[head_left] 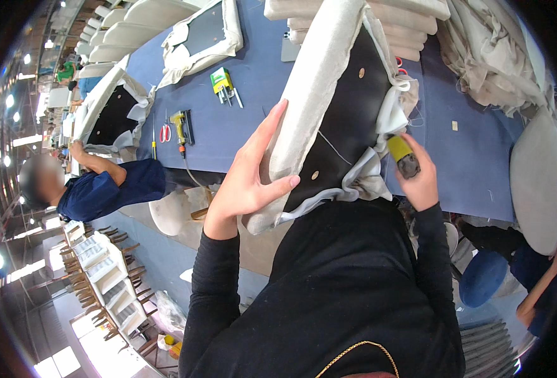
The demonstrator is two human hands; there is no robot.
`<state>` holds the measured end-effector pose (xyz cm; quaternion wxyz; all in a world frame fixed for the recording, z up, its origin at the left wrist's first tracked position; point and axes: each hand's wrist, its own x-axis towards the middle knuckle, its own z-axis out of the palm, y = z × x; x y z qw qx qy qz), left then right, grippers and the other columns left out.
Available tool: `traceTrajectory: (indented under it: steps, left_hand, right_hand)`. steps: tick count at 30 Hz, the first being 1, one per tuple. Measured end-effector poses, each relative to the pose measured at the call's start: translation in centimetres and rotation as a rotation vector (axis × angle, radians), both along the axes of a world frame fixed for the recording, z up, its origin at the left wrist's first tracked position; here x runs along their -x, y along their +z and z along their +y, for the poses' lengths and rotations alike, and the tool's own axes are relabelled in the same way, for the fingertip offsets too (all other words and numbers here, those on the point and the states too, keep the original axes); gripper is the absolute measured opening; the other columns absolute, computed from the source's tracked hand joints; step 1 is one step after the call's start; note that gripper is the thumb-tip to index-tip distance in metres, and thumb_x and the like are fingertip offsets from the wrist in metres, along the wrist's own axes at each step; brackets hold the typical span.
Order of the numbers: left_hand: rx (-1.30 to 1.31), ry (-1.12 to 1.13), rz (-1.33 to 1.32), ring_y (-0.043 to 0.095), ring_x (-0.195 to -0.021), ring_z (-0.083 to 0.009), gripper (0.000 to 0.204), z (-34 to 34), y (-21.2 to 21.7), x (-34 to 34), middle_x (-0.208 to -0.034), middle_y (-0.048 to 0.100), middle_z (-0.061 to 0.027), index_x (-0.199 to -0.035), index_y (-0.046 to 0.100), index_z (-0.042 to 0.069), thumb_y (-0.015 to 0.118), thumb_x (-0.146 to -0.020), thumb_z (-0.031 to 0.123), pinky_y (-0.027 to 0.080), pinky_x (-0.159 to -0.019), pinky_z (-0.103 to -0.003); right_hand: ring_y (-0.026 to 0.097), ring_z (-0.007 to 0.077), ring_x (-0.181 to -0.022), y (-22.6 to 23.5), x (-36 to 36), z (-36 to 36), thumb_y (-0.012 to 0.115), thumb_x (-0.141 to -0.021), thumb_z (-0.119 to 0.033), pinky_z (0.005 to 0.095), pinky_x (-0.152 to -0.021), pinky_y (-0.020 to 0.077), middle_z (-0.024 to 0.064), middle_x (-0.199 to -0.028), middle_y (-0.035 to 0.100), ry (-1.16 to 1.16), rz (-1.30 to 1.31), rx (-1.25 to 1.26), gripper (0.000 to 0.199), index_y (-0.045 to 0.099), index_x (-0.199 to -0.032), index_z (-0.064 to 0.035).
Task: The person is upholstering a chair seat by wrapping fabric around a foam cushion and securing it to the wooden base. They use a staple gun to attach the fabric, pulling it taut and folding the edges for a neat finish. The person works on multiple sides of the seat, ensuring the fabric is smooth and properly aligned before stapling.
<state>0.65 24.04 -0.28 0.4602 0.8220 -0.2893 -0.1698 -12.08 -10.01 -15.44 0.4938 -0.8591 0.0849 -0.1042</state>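
Observation:
A cream upholstered seat panel (pixel 309 94) stands tilted on the table in front of me, its black underside (pixel 348 120) turned to the right. My left hand (pixel 253 167) grips its near left side, fingers along the padded face and thumb over the edge. Loose white fabric (pixel 389 113) bunches along the panel's right edge. Beside that fabric, my right hand (pixel 417 176) is closed round a yellow and dark tool (pixel 401 151), which looks like a staple gun. Its nose is hidden from view. A loose thread hangs across the underside.
On the blue table (pixel 263 82) lie another staple gun (pixel 181 129) with a hose, red-handled scissors (pixel 165 133) and a green-yellow box (pixel 222 82). Panels are stacked at the back; fabric (pixel 486 50) heaps at right. A co-worker (pixel 111 186) handles a panel at left; another person's arm (pixel 540 290) shows at right.

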Motion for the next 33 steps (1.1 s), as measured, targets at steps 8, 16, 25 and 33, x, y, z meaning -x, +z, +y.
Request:
traceTrajectory:
  steps: [8, 16, 25, 33]
  left_hand:
    - [0.253, -0.148, 0.309, 0.014, -0.171, -0.0339, 0.076, -5.6, 0.9, -1.9, -0.181, 0.030, -0.0158, -0.172, 0.036, 0.003, 0.053, -0.107, 0.039, 0.010, -0.136, -0.044]
    - [0.535, -0.075, 0.723, 0.034, -0.164, -0.0280, 0.072, -12.8, -0.9, -1.6, -0.176, 0.038, -0.0179, -0.172, 0.036, 0.003, 0.054, -0.113, 0.041, 0.023, -0.132, -0.036]
    - [0.208, 0.044, 0.862, 0.044, -0.158, -0.0296, 0.073, -10.6, -9.0, 0.2, -0.170, 0.047, -0.0185, -0.167, 0.043, 0.000, 0.049, -0.116, 0.052, 0.034, -0.128, -0.037]
    - [0.399, 0.062, 1.042, 0.055, -0.147, -0.0303, 0.064, -8.7, -11.4, 2.0, -0.161, 0.055, -0.0187, -0.165, 0.046, 0.001, 0.057, -0.113, 0.037, 0.045, -0.121, -0.039]
  right_hand:
    - [0.060, 0.0435, -0.135, -20.3, 8.5, -13.9, 0.068, -0.072, 0.013, 0.0477, -0.111, 0.0532, 0.0190, -0.150, 0.050, -0.549, 0.292, 0.411, 0.093, 0.058, -0.157, -0.0253]
    - [0.060, 0.0425, -0.129, -21.3, 7.8, -15.1, 0.074, -0.073, 0.008, 0.0482, -0.104, 0.0550, 0.0195, -0.143, 0.053, -0.663, 0.291, 0.391, 0.098, 0.049, -0.162, -0.0238]
    - [0.057, 0.0062, -0.067, 2.6, 7.4, -5.4, 0.080, -0.090, -0.013, 0.0244, -0.057, 0.0466, 0.0046, -0.105, 0.071, -0.222, 0.092, -0.731, 0.074, 0.051, -0.159, -0.0075]
    - [0.079, 0.0199, -0.104, 7.5, 2.1, -4.0, 0.078, -0.081, -0.001, 0.0305, -0.096, 0.0569, 0.0148, -0.121, 0.080, 0.029, -0.134, -0.337, 0.057, 0.070, -0.138, 0.0028]
